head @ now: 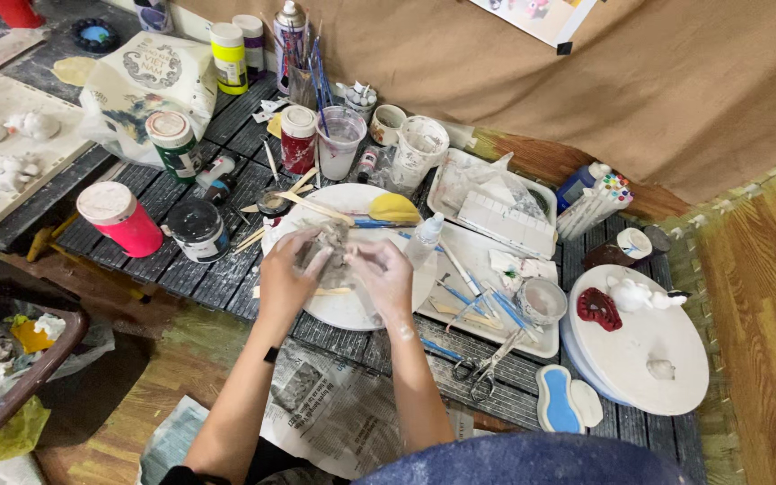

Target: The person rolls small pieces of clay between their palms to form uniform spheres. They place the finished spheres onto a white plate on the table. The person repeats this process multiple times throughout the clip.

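Together, the left hand (287, 277) and the right hand (384, 274) were curled shut around a grey lump of clay (332, 254), fingers pressing it from both sides just above a round white board (352, 310). The lump looked rough and unshaped, so by my judgement the modelling was at an early stage, with forming, smoothing and any painting left to do. Small white figures (644, 294) and a dark red piece (599, 308) already stood on a second round board (648, 364) to the right. The dark slatted tabletop (226, 274) was crowded with paint jars (119, 217), brushes in a cup (303, 76), a tray (532, 346) of modelling tools and scissors (482, 368). Newspaper (334, 413) lay at its near edge, brown cloth (586, 99) hung behind, and a wooden floor (765, 287) showed at the right.
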